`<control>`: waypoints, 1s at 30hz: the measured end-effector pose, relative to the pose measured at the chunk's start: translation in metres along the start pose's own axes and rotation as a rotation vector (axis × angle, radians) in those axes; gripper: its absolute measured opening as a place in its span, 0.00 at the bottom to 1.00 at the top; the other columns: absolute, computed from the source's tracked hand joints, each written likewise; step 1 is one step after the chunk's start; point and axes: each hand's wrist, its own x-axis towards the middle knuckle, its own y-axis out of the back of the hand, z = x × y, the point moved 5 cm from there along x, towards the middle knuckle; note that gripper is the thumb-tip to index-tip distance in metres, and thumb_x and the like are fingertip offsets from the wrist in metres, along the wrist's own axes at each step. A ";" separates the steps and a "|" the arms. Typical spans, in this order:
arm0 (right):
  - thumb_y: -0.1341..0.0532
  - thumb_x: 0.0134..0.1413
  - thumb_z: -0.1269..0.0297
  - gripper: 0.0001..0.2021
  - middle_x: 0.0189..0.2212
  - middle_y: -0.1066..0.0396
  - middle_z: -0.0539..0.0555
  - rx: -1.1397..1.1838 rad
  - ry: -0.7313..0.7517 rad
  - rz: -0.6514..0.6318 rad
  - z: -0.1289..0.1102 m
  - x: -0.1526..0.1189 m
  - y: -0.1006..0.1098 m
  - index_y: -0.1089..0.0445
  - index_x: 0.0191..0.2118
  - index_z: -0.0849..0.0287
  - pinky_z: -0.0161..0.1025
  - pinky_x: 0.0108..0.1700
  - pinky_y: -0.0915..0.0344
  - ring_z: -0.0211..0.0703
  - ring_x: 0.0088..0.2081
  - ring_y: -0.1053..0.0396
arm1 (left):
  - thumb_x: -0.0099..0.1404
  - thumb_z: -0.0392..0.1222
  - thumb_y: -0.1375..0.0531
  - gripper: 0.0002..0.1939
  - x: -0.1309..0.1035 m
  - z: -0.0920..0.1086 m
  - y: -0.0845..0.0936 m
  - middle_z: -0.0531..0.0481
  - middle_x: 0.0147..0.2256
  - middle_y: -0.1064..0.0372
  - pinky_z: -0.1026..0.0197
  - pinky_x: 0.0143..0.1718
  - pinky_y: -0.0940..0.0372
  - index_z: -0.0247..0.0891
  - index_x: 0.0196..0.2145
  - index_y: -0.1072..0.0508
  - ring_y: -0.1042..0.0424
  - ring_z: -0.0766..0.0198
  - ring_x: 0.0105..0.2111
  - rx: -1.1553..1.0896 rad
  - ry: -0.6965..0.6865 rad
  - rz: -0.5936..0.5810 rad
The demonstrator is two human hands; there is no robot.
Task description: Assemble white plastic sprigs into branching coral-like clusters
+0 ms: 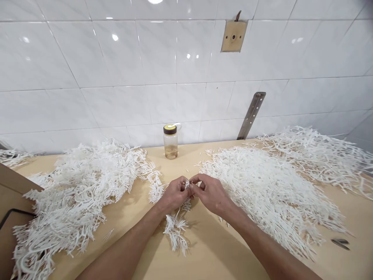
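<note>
My left hand (175, 193) and my right hand (210, 193) meet at the middle of the table, fingertips pinched together on a small white branched piece (187, 184). The fingers of both hands are closed round it, and part of it is hidden behind them. From my left hand a strand of white sprigs (176, 230) hangs or lies toward me on the tabletop. Another white tufted section (156, 188) lies just left of my left hand and runs up toward the left pile.
A large white branched pile (87, 186) covers the left side; a pile of fine white sprigs (271, 186) and looser branches (320, 155) lie right. A bottle (170, 143) stands near the wall. Dark metal tool (340, 243) at right; brown box (14, 202) at left.
</note>
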 end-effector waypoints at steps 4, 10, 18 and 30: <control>0.42 0.54 0.62 0.06 0.25 0.26 0.50 0.155 -0.084 0.081 0.015 0.006 0.002 0.28 0.31 0.56 0.37 0.31 0.36 0.41 0.27 0.29 | 0.53 0.53 0.30 0.20 -0.001 0.001 0.001 0.53 0.25 0.29 0.65 0.27 0.40 0.37 0.32 0.32 0.32 0.67 0.25 -0.018 -0.025 -0.028; 0.42 0.51 0.61 0.05 0.17 0.37 0.42 0.445 -0.240 0.116 0.030 0.008 -0.005 0.35 0.32 0.56 0.33 0.15 0.46 0.33 0.12 0.43 | 0.53 0.53 0.29 0.21 0.003 -0.005 0.006 0.45 0.30 0.26 0.62 0.31 0.37 0.33 0.35 0.26 0.29 0.64 0.28 -0.109 0.016 -0.023; 0.42 0.44 0.68 0.07 0.15 0.39 0.40 0.685 -0.245 0.141 0.036 0.007 -0.015 0.35 0.34 0.57 0.31 0.15 0.46 0.32 0.12 0.45 | 0.49 0.36 0.30 0.18 0.005 -0.007 0.011 0.48 0.30 0.27 0.65 0.28 0.41 0.34 0.40 0.22 0.32 0.68 0.25 -0.414 0.105 -0.078; 0.34 0.49 0.57 0.11 0.15 0.41 0.42 0.745 -0.159 0.097 0.032 0.009 -0.013 0.31 0.35 0.58 0.31 0.15 0.45 0.31 0.15 0.46 | 0.53 0.49 0.30 0.18 0.009 -0.012 0.016 0.49 0.25 0.28 0.65 0.23 0.41 0.35 0.36 0.26 0.33 0.68 0.21 -0.439 0.134 -0.032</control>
